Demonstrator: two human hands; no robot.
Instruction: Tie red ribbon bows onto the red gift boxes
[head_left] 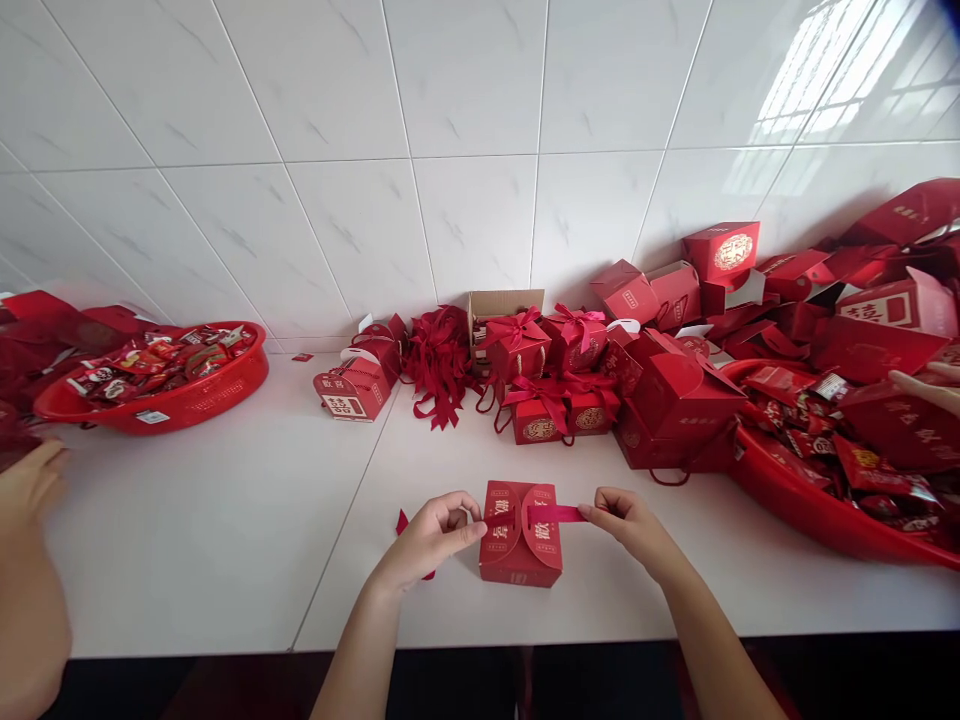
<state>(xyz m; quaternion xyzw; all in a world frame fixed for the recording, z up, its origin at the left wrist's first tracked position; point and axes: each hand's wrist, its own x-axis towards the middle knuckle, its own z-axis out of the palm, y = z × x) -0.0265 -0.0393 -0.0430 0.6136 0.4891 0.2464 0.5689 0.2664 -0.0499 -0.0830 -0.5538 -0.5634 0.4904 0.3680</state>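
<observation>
A red gift box (520, 565) with gold lettering and two rounded closing flaps sits on the white table in front of me. Dark pink ribbon (559, 514) runs across its top through the flaps. On the right, my right hand (621, 520) pinches one end of the ribbon and holds it out taut. My left hand (442, 535) is closed on the ribbon at the box's left edge, thumb and finger together. A loose ribbon tail hangs below and behind that hand, partly hidden by it.
Finished-looking boxes with bows (544, 420) stand behind, beside a heap of ribbons (439, 360) and a cardboard carton (506, 300). Red baskets of wrapped snacks stand left (225, 385) and right (810, 510). More boxes pile at right. Other people's hands (34, 480) reach in at both sides.
</observation>
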